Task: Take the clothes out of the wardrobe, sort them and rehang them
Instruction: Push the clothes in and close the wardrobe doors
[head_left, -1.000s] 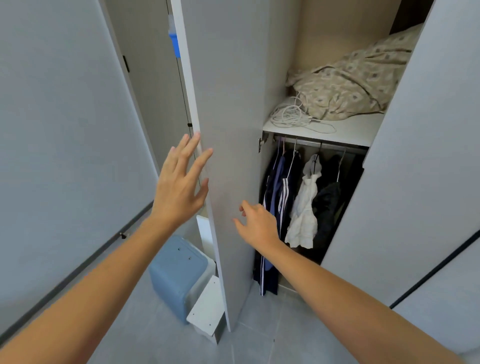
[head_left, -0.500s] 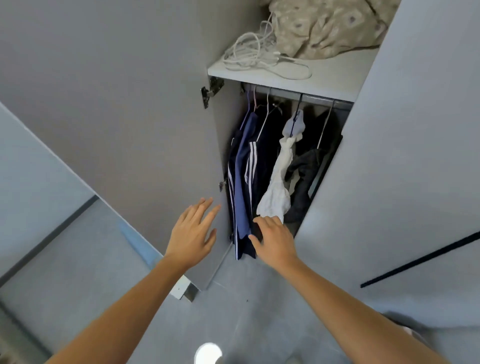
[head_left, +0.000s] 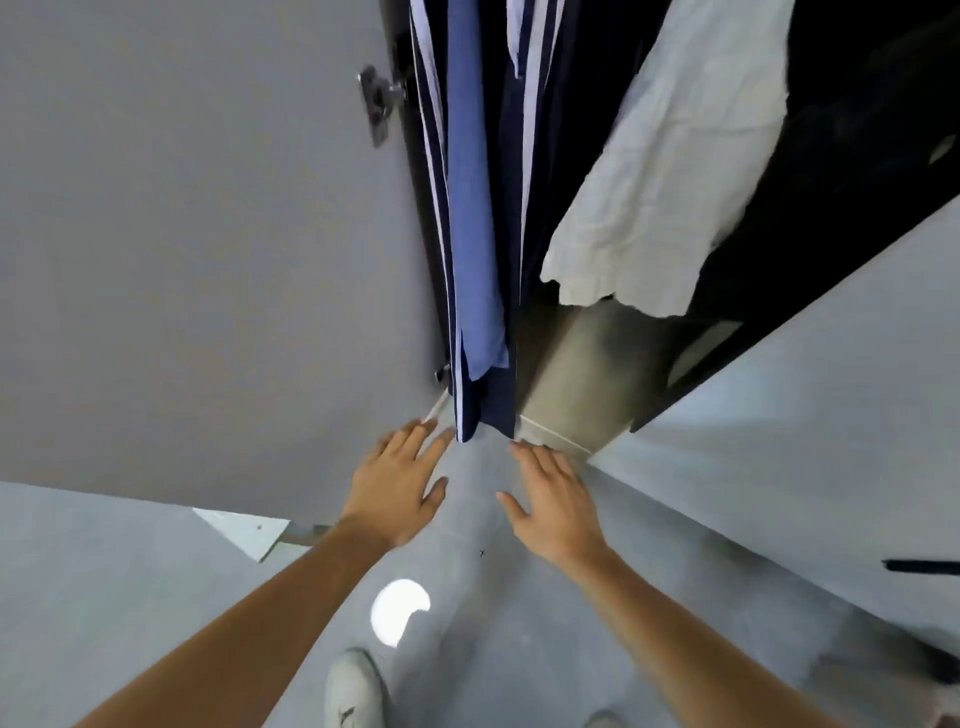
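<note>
**Two Flat Hands Under the Hanging Clothes**

While the camera looks almost straight down, both hands reach out low in front of the open wardrobe. The left hand (head_left: 397, 486) is flat with its fingers spread, and it holds nothing. Its fingertips are just below the bottom edge of the dark blue striped clothes (head_left: 488, 322). Whether they touch the cloth is hard to tell. The right hand (head_left: 556, 501) is flat and spread too, and it is empty. Its fingertips point at the pale wardrobe floor (head_left: 582, 374).

The clothes hang inside the wardrobe. A lighter blue piece (head_left: 470, 197) hangs in front of the dark striped one. A white shirt (head_left: 670, 171) hangs to the right of them, higher up. The open grey door (head_left: 197, 234) stands on the left. A white shoe (head_left: 353, 691) is on the grey floor (head_left: 519, 649) below.
</note>
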